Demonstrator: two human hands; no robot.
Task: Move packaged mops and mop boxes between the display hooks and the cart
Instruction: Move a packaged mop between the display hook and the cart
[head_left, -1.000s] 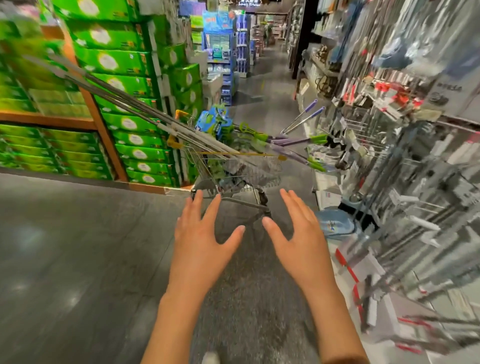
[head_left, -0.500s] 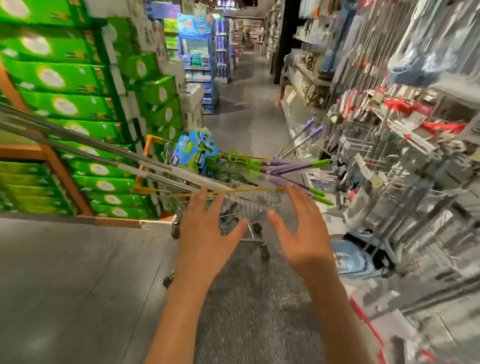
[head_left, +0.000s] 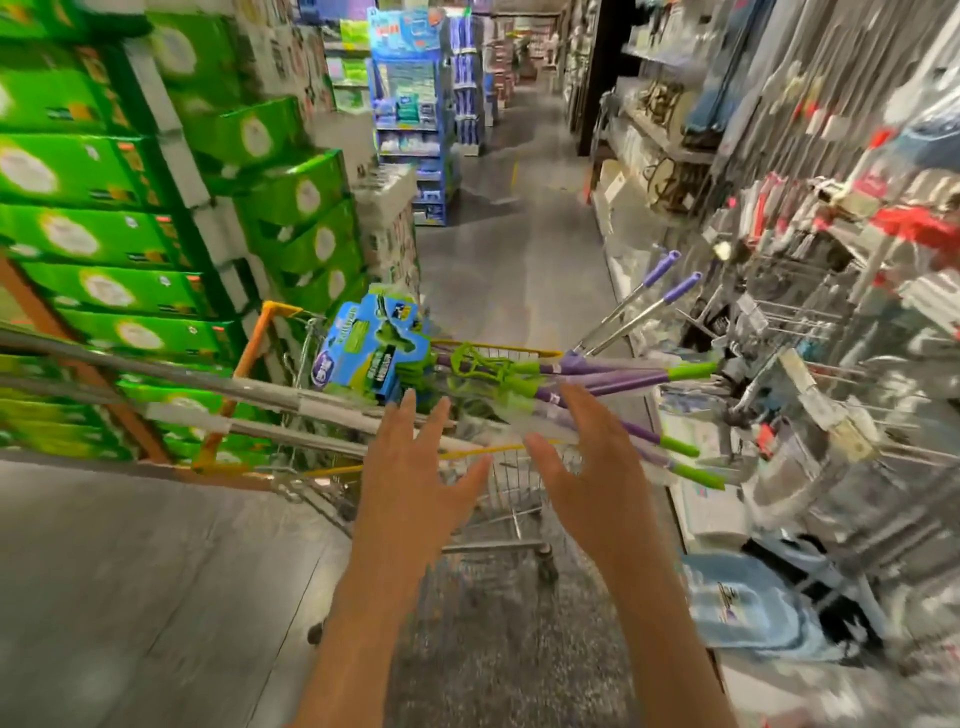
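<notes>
while both hands reach out over the cart (head_left: 498, 499), neither holds anything: the left hand (head_left: 410, 483) has its fingers spread and straight above the near rim, and the right hand (head_left: 582, 467) is likewise spread, its fingers slightly bent, hovering just over the bundle of packaged mops (head_left: 597, 384). those mops lie across the basket with their purple and green handles jutting past the right side toward the display hooks (head_left: 789, 322), while long grey poles (head_left: 156, 379) stick out to the left. a blue mop box (head_left: 363, 353) stands upright in the far end of the cart. the mops look light but long and awkward, stiff in the shaft and likely to swing or snag on the wire hooks; their clear wrapping is probably slippery. a grip near the middle of a shaft, one hand each side of the balance point, should keep it level. the box seems light, rigid cardboard, best taken by its side edges.
</notes>
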